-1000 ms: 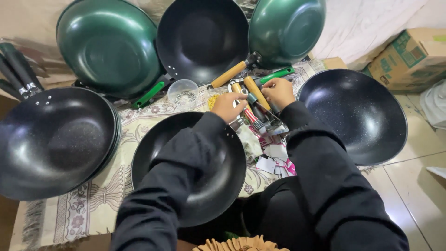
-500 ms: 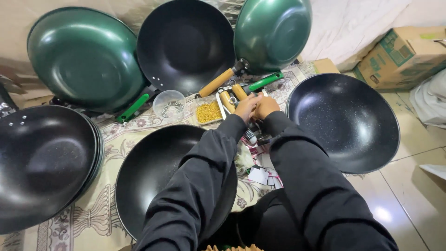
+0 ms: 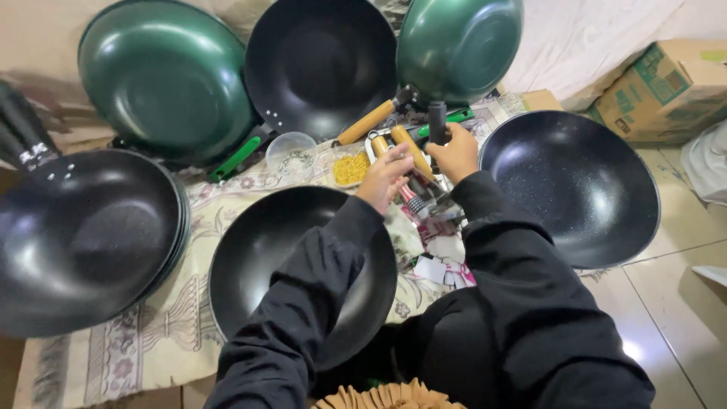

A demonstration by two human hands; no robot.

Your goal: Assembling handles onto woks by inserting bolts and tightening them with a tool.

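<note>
- Head view: our right hand is closed around a dark handle, held upright above the pile of wooden handles.
- Our left hand pinches one of those wooden handles, fingers closed on it, just beside the right hand.
- We judge the work partly done: two green pans and the black pan at the back already carry handles.
- The pan under our left arm and the speckled pan on the right show no handle.
- A small clear cup and a tray of yellow bits sit near on the patterned cloth.
</note>
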